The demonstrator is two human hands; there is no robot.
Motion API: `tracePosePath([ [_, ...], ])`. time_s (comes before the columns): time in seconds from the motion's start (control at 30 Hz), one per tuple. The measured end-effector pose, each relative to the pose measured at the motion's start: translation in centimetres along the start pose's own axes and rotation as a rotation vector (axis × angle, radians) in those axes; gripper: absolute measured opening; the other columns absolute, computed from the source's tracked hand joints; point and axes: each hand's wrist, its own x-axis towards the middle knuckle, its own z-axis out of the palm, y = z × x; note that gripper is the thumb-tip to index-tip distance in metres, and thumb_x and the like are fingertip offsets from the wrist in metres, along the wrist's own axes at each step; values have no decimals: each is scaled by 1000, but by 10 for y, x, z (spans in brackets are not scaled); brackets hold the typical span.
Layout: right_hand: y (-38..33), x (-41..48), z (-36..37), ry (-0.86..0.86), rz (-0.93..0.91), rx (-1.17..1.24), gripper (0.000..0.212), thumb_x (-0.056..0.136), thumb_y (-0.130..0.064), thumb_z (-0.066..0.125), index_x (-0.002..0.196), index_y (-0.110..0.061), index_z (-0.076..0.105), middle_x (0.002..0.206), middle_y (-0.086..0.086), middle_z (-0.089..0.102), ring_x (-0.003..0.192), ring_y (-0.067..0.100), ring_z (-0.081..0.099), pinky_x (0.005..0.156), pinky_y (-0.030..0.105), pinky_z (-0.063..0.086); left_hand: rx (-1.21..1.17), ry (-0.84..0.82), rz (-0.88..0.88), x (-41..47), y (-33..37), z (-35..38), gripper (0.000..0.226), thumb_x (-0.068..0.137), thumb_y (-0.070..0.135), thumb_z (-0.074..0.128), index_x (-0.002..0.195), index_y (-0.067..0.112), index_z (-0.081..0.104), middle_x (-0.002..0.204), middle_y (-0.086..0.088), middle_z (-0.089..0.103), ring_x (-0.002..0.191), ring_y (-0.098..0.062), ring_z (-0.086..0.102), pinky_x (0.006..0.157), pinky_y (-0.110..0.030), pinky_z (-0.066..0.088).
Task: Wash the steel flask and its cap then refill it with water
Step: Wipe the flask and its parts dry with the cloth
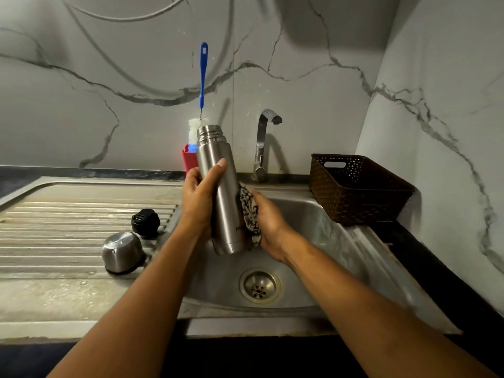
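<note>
Two bare hands hold the steel flask (pixel 223 186) upright, tilted slightly, over the sink basin (pixel 308 214). The left hand (pixel 197 200) wraps the flask's left side at mid-height, its fingers (pixel 219 165) clamped on the body with the thumb lying across the front. The right hand (pixel 268 225) presses a patterned cloth (pixel 249 211) against the flask's lower right side, its fingers curled behind the cloth, closed on it and the flask together. The flask's mouth is open, its threaded neck bare, above the left fingers.

Left of the left fingers and lower, on the ridged draining board (pixel 68 227), the steel cup cap (pixel 122 252) sits upside down, and the black stopper (pixel 146 222) stands just beyond it, apart from it. Below both hands, the drain (pixel 260 286) lies in the basin floor.

Beyond the left fingers, behind the flask, a red holder (pixel 189 159) carries a bottle brush (pixel 203 75) with a blue handle that leans upright against the marble wall (pixel 109 77). Up and between the two hands' fingers, behind the flask, the tap (pixel 263 143) rises from the sink edge, with no water running from its spout. To the right of the right fingers, a brown woven basket (pixel 360 192) rests on the desk (pixel 436 268) at the basin's right rim.
</note>
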Motion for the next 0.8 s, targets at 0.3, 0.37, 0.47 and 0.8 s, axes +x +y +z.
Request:
tracePosePath([
  [0.3,-57,6,22,76,-280,-215,44,112,-39,32,146,-19,52,140,-2,59,125,11,55,107,25,45,0,81,-10,-1,0,15,39,106,57,42,114,25,62,107,-18,71,93,-23,73,92,-52,61],
  [0.37,-62,7,27,77,-341,-280,44,113,-37,30,153,-23,44,137,-16,50,117,-5,50,96,6,39,-20,24,-53,-4,3,19,55,92,75,50,116,28,65,112,-18,74,102,-31,75,94,-55,60],
  [0.47,-51,8,28,68,-298,-325,47,112,-43,29,153,-25,45,144,-8,54,125,5,53,103,19,43,16,26,-45,-7,6,16,69,81,74,69,122,18,66,108,-12,77,98,-28,77,91,-50,62],
  [0.8,-57,-10,24,52,-130,-291,46,111,-46,32,139,-19,56,119,0,68,110,17,64,90,29,51,3,65,-137,-2,-1,8,48,103,66,38,118,28,65,106,-11,78,95,-26,77,86,-45,62],
])
